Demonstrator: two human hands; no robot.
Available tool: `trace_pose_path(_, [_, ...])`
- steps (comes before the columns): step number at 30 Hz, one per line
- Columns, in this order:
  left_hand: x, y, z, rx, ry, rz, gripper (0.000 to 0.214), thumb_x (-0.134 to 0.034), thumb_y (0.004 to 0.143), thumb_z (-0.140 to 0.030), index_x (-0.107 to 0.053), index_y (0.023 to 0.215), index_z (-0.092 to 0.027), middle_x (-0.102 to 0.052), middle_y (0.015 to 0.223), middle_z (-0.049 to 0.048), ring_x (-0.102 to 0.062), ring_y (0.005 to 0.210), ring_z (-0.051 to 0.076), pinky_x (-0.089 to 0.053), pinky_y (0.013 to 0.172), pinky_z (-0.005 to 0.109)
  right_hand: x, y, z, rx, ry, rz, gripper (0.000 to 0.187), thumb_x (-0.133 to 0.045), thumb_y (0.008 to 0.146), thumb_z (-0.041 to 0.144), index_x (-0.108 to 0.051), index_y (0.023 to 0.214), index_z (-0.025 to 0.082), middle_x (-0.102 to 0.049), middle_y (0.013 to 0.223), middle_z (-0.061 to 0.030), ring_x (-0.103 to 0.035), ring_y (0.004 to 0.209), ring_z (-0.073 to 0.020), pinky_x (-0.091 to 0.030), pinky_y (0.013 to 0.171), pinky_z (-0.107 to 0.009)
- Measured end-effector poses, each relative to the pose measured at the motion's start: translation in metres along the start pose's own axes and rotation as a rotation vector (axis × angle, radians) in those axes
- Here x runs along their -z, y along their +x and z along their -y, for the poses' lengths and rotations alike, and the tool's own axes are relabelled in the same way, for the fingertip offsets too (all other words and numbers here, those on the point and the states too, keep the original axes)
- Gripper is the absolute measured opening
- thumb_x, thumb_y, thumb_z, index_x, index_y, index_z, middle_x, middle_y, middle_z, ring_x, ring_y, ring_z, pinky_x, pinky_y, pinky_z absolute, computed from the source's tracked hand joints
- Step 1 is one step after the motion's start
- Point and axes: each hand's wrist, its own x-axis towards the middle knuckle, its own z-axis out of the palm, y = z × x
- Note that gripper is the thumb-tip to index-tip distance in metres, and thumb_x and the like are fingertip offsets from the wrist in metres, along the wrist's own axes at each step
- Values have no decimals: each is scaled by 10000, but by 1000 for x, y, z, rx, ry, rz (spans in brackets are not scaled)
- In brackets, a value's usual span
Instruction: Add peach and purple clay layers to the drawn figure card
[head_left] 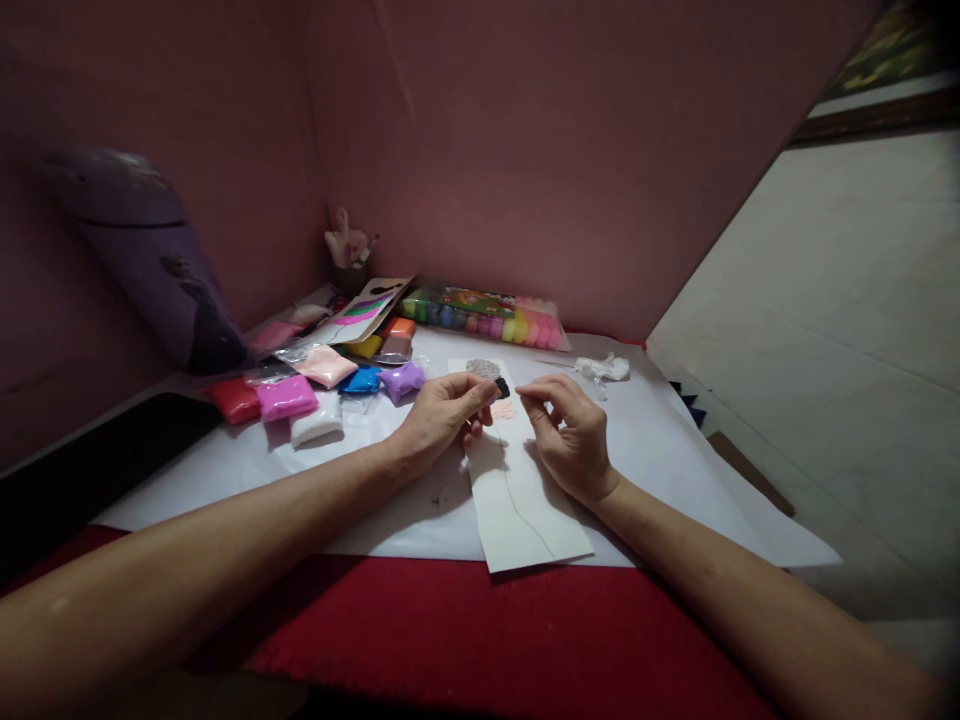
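My left hand (444,412) is closed in a pinch on a small lump of black clay (502,386). My right hand (571,430) is beside it, fingers curled, thumb and forefinger pinched near the black lump; whether it holds a bit of clay I cannot make out. Both hands hover over a white paper strip (525,510) with a pencilled outline, a grey patch (484,368) at its far end and a pale pink patch (504,409) under the fingers.
Small bags of coloured clay (315,385) lie at the left on white paper sheets (660,440) over a red cloth (465,630). A long pack of clay colours (487,315), a card (367,310), crumpled plastic (604,368) and a purple bag (157,260) stand behind.
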Motion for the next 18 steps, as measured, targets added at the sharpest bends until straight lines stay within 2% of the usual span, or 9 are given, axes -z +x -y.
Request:
trace_pose_path(3, [1,1,0,-28,38,-37,204,-709,784,-295,-711,910,-134,-586,645,-6,-505,512,70,-417,482,190,0,1,-1,-4,6,-12,138,-537,922,177,-667,882,201,-641,842,-49,-611,776,-173,-489,615,-292])
trace_pose_path(7, [2,4,2,-5,31,-131,216,-646,794,-170,-723,993,-136,-623,681,18,-550,562,97,-466,541,226,0,1,-2,-42,26,-58,124,-556,920,196,-665,860,197,-645,823,-46,-604,773,-176,-476,592,-283])
trace_pose_path(13, [3,4,2,-59,-4,-137,280,-767,714,-256,-685,950,-129,-623,631,0,-544,507,92,-436,493,211,0,2,-1,-83,30,-71,117,-565,913,213,-668,859,210,-657,824,-42,-612,788,-187,-479,581,-284])
trace_pose_path(18, [1,3,0,-37,-2,-193,391,-703,767,-514,-626,734,-132,-577,595,-1,-480,441,67,-340,394,181,1,2,0,-68,34,-75,120,-560,913,207,-666,856,212,-652,812,-41,-608,775,-184,-481,583,-287])
